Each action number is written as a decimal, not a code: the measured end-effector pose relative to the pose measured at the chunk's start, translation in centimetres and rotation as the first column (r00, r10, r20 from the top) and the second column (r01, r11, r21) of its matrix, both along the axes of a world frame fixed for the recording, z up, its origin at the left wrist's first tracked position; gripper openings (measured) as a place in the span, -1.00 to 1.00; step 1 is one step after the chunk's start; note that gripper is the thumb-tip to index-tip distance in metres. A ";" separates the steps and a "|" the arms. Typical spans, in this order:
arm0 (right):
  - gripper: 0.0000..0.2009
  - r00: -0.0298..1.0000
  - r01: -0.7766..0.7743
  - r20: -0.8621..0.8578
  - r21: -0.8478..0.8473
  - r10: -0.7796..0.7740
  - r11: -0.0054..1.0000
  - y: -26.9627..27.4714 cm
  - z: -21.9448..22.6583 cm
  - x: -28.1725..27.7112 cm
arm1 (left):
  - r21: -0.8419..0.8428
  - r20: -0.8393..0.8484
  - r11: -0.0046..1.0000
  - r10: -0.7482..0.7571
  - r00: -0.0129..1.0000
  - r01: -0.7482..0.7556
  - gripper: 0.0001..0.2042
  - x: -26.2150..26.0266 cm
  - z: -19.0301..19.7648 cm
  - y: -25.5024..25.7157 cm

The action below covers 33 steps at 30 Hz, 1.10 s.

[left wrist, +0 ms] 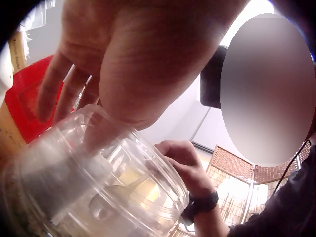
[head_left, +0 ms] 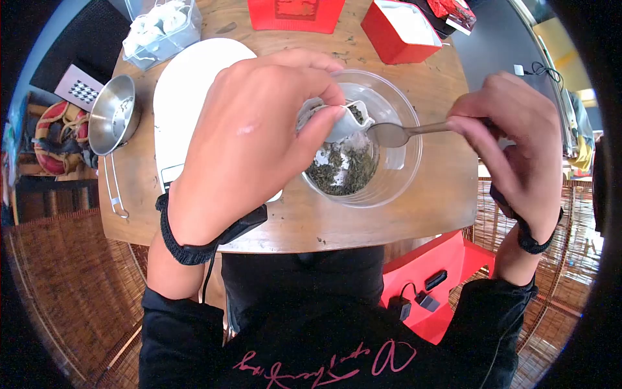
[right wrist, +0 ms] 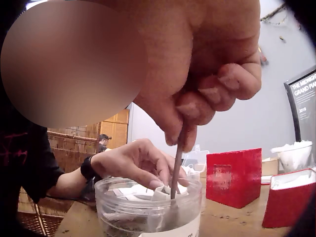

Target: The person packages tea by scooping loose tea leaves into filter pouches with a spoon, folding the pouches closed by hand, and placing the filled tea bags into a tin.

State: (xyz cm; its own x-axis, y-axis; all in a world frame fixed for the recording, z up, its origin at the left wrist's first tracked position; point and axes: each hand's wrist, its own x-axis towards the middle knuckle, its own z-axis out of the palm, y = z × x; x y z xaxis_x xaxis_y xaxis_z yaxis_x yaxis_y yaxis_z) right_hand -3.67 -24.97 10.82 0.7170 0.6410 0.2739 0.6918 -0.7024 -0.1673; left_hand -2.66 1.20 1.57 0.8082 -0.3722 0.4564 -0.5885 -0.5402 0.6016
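Note:
My left hand [head_left: 243,123] pinches a small white tea bag [head_left: 337,129] between thumb and fingers, over a clear plastic tub [head_left: 409,170]. The bag's mouth gapes, and dark green dried leaves show inside it. More loose dried leaves [head_left: 343,172] lie in the bottom of the tub. From the right, my right hand [head_left: 515,133] holds a metal spoon [head_left: 392,135] by its handle. The spoon's bowl is right beside the mouth of the bag. In the right wrist view the spoon handle [right wrist: 178,160] slants down from the fingertips into the tub's opening.
A white scale [head_left: 178,104] lies partly beneath my left hand. At the left edge stands a metal pan [head_left: 113,113]. A clear bin [head_left: 159,48] of white pouches and two red boxes [head_left: 297,13] [head_left: 396,40] line the far side. Leaf scraps dot the wooden table [head_left: 447,168].

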 end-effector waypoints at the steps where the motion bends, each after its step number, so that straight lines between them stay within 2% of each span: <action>1: -0.90 1.000 0.000 -0.002 0.002 0.000 1.000 0.2 -0.2 0.5 | -0.006 0.019 1.000 -0.006 1.000 0.006 -0.89 0.1 -0.1 0.0; 3: -0.89 0.993 -0.115 0.020 -0.074 0.116 0.991 0.4 -0.8 1.4 | -0.010 0.030 1.000 -0.010 0.999 0.010 -0.90 0.1 -0.3 0.1; 4: -0.88 0.989 -0.147 -0.020 -0.055 0.146 0.988 0.4 -1.1 1.8 | -0.003 0.018 1.000 -0.005 1.000 0.005 -0.90 0.1 -0.1 0.1; 9: -0.87 0.973 -0.190 -0.141 -0.037 0.183 0.981 0.4 -2.2 2.6 | 0.023 -0.019 0.999 0.023 1.000 -0.022 -0.90 0.1 -0.2 -0.2; 11: -0.87 0.968 -0.184 -0.181 -0.030 0.176 0.982 0.6 -2.4 2.8 | -0.030 0.017 0.999 0.019 1.000 -0.018 -0.91 0.1 -0.5 -0.2; 16: -0.90 0.922 -0.284 -0.257 0.066 0.291 0.957 1.2 -3.5 3.3 | 0.006 0.029 0.998 0.067 0.997 -0.067 -0.90 -0.1 -0.4 -0.6; 26: -0.92 0.863 -0.210 -0.401 0.268 0.307 0.940 1.0 -5.7 3.7 | 0.069 -0.010 0.992 0.106 0.994 -0.105 -0.91 -0.2 -0.2 -0.9; 28: -0.91 0.841 -0.023 -0.503 0.334 0.199 0.942 0.5 -5.9 3.3 | 0.054 0.002 0.994 0.099 0.995 -0.098 -0.91 -0.1 -0.4 -0.9; 31: -0.88 0.800 0.045 -0.563 0.405 0.210 0.913 -0.3 -5.8 3.8 | 0.048 0.016 0.994 0.093 0.996 -0.093 -0.90 0.0 -0.4 -0.8; 33: -0.87 0.817 0.080 -0.551 0.399 0.169 0.914 -1.1 -5.6 3.9 | 0.056 0.020 0.994 0.088 0.996 -0.089 -0.90 0.0 -0.3 -0.8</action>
